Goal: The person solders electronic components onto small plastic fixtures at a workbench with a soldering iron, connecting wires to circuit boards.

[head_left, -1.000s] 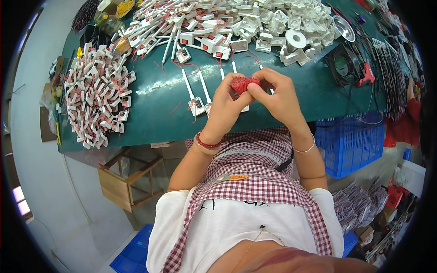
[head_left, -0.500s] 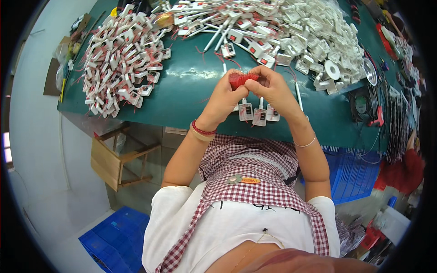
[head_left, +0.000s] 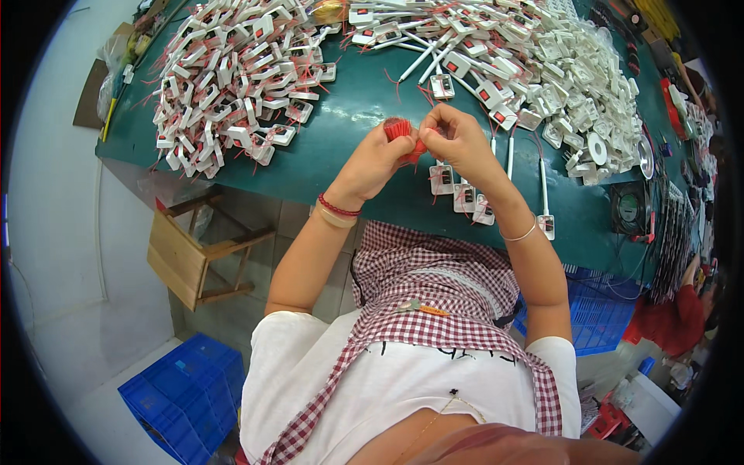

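Note:
A bundle of short red wires [head_left: 398, 130] is gripped in my left hand [head_left: 370, 164], its thumb pressed across the front. My right hand [head_left: 459, 145] is closed in a pinch at the bundle's right side, on some of the red wires; its fingertips partly hide them. Just below my hands, near the table edge, lie white switch housings [head_left: 441, 180] with dark insides and thin red leads. My right forearm passes over part of that row. To its right, a white rod with a housing [head_left: 545, 225] at its end lies on the table.
The green table [head_left: 349, 105] bears a heap of wired white housings [head_left: 232, 93] at left, rods with red switches [head_left: 457, 66] at the back, and bare white housings [head_left: 589, 93] at right. A small fan [head_left: 629, 208] stands right. A wooden stool [head_left: 182, 252] and blue crates [head_left: 186, 395] sit below.
My right hand has shifted from holding the bundle together with my left to pinching at its right side. The whole view has shifted slightly, showing more housings beside my right forearm.

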Demonstrator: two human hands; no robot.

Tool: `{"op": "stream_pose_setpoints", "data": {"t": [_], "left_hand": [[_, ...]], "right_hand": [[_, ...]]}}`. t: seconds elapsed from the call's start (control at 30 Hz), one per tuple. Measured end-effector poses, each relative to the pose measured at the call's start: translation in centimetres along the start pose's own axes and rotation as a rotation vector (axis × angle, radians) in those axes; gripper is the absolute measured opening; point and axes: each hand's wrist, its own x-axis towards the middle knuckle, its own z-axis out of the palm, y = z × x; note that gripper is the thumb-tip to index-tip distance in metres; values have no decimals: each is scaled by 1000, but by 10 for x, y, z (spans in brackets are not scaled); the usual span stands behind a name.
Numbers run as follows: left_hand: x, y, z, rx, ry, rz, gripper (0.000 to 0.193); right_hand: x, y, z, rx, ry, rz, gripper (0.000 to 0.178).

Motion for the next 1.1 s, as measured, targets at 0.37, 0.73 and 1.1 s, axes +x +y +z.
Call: {"op": "stream_pose_setpoints", "data": {"t": [0.37,0.73,1.1], "left_hand": [[7,22,-38,222,-47,-102,28],[21,68,-52,515,-467,-559,22],[35,65,-95,151,-348,-558,30]], "right_hand": [[13,10,21,-172,-8,-127,8],[29,9,14,84,-290,132,6],[24,41,20,-28,-8,154,7]]}}
